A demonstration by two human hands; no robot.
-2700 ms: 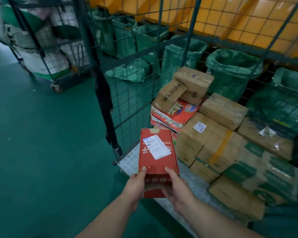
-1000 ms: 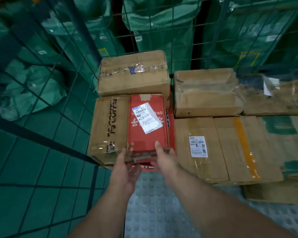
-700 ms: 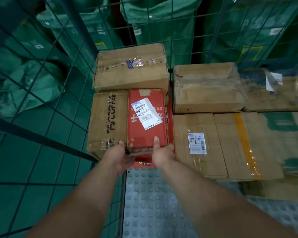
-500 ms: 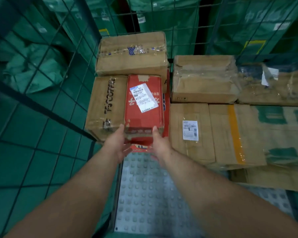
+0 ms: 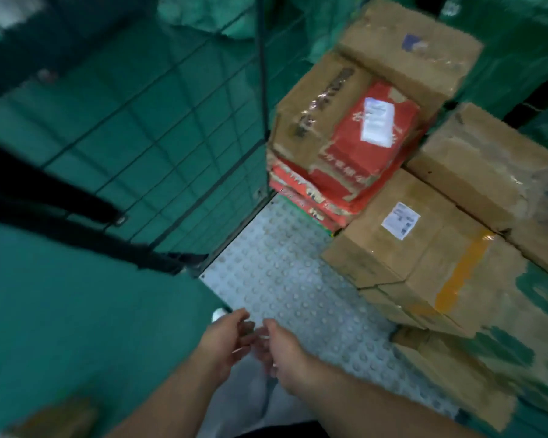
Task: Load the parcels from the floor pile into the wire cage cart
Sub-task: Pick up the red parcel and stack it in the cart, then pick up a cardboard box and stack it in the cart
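The red parcel (image 5: pixel 366 143) with a white label lies on the stack inside the wire cage cart (image 5: pixel 184 99), beside a brown coffee box (image 5: pixel 317 112). Several brown cardboard boxes (image 5: pixel 424 241) fill the cart to the right. My left hand (image 5: pixel 225 339) and my right hand (image 5: pixel 279 349) hang close together over the front of the cart's studded metal floor (image 5: pixel 279 279). Both hold nothing, with fingers loosely curled. A brown parcel (image 5: pixel 54 418) lies blurred on the floor at the lower left.
The cart's mesh side wall stands to the left of the stack, with a dark frame bar (image 5: pixel 76 229) crossing the lower left. Green sacks (image 5: pixel 519 42) sit behind the mesh. Green floor (image 5: pixel 60 311) spreads to the left. The view is motion-blurred.
Both hands have let go of the red parcel, which stays on the stack, and have pulled back toward me to the cart's front edge. The view has swung left and down.
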